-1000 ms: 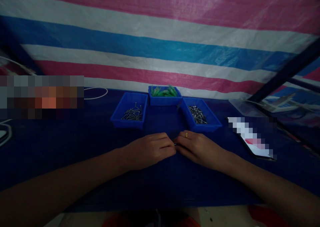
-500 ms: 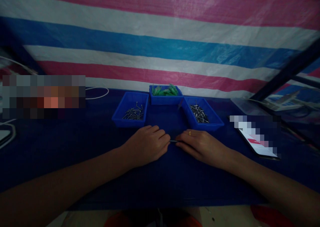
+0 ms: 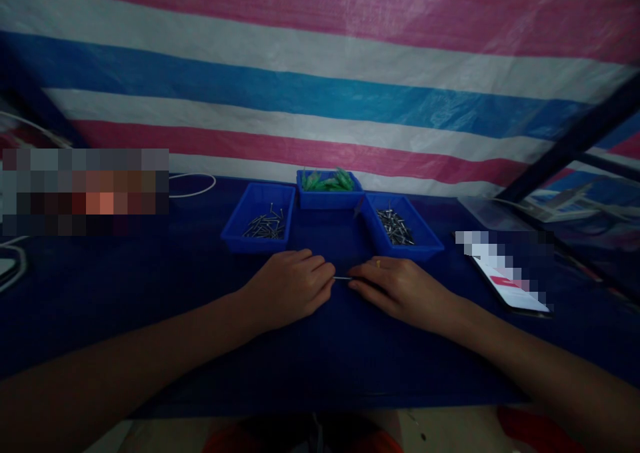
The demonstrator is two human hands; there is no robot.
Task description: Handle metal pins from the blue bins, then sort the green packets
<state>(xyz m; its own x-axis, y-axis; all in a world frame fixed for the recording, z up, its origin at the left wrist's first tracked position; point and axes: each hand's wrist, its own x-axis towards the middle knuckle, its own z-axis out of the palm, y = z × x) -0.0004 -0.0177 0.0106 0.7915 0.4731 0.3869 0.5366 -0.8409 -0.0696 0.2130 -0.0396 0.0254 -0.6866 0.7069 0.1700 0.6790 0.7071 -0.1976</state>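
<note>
Thin metal rod (image 3: pixel 342 278) bridges two pinching hands

The rod lies level across the small gap between the fingers of the left hand (image 3: pixel 295 286) and the right hand (image 3: pixel 400 290), just above the blue surface (image 3: pixel 320 373). The left grip is pressed together on one end, its fingers curled and the back of the hand upward. The right grip pinches the other end between thumb and fingers; a gold-coloured ring (image 3: pixel 379 264) sits on one finger of this hand. Both ends of the rod are hidden by the fingers.

Just beyond the left grip stands the left blue bin (image 3: pixel 255 245), holding a loose pile of slim metal pins (image 3: pixel 265 226). Just beyond the right grip is the right blue bin (image 3: pixel 425 240), set at a slant, with a denser heap of metal pieces (image 3: pixel 396 228); their exact shape is too small to tell. Farther from both grips, between these two, the rear blue bin (image 3: pixel 333 201) holds green items (image 3: pixel 327 183), whose kind cannot be made out.

To the right of the right grip, well apart from it, a phone (image 3: pixel 513 290) lies on the surface with its screen lit and partly blurred out. Far to the left of the left grip and beyond it, a white cable (image 3: pixel 215 183) loops beside a pixelated patch. Behind all the bins hangs a striped plastic sheet (image 3: pixel 300 93) in pink, white and blue.
</note>
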